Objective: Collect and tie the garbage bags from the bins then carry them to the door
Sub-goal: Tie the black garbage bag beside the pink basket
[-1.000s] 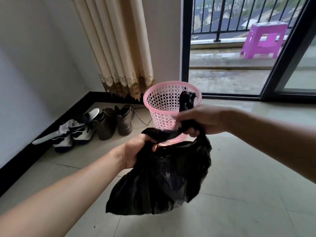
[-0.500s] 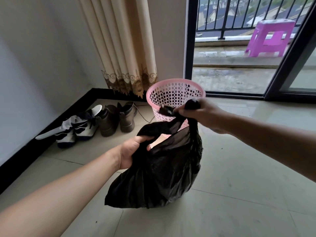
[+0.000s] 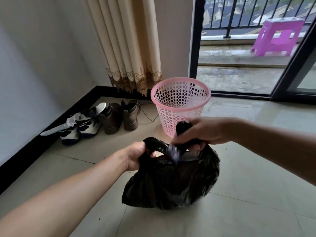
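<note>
Garbage bag (image 3: 171,183) out of far pink bin (image 3: 171,117), not yet knotted; left hand (image 3: 136,156) and right hand (image 3: 205,130) both curled tight round its twisted ends; door trip pending.

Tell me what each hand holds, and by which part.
Left hand and right hand each grip a twisted top end of the black plastic garbage bag.

Bare arms on show here, both mine: my left forearm (image 3: 68,195) and my right forearm (image 3: 277,147) are uncovered all the way to the frame's edge. My left hand (image 3: 136,155) and my right hand (image 3: 208,130) are bare-skinned too, and the right one's fingertips are smeared by blur.
</note>
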{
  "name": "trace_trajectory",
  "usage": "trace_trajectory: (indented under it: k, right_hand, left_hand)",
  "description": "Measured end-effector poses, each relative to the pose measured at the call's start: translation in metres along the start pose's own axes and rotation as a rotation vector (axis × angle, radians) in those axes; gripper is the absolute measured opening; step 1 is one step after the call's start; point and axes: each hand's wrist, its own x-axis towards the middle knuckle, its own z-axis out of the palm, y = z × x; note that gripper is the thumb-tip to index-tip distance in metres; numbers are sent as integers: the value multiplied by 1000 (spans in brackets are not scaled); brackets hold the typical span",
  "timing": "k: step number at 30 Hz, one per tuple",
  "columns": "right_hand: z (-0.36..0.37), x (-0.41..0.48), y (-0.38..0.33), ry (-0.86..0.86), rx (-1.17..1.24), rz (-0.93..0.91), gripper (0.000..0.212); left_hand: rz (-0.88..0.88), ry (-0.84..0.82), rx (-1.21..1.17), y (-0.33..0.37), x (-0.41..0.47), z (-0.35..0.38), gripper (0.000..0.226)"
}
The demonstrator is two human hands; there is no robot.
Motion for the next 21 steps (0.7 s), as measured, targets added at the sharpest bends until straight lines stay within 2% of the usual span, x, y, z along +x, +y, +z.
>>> trace_trajectory:
  k: [1, 3, 5, 7, 8, 11, 14, 16, 18, 21]
  right_hand:
    - [2, 5, 4, 70, -253, 17, 24]
    - [5, 22, 18, 362, -630, -59, 37]
    - [6, 29, 28, 682, -698, -195, 29]
    - [5, 27, 34, 829, -820, -329, 11]
    - [4, 25, 37, 840, -937, -384, 6]
    - [-5, 27, 51, 832, -1081, -437, 24]
    - [-14, 25, 56, 908, -1071, -329, 27]
    - [-10, 27, 58, 843, -1158, -238, 23]
    - [-5, 31, 62, 799, -1126, -211, 16]
    - [-9, 30, 60, 776, -1004, -62, 22]
  left_hand:
    - [-3, 1, -4, 2, 0, -3, 28]
    - [-10, -39, 15, 5, -2, -6, 24]
    - [-14, -128, 31, 9, -6, -4, 19]
    - [-18, -217, 57, 12, -10, 2, 16]
    - [-18, -249, 61, 13, -11, 5, 16]
    - [-17, -320, 47, 12, -12, 9, 17]
    - [-22, -397, 32, 11, -11, 8, 29]
    - [-22, -418, 52, 9, -10, 8, 34]
    - [-33, -407, 91, 9, -9, 11, 34]
    - [-31, -323, 123, 8, -8, 12, 25]
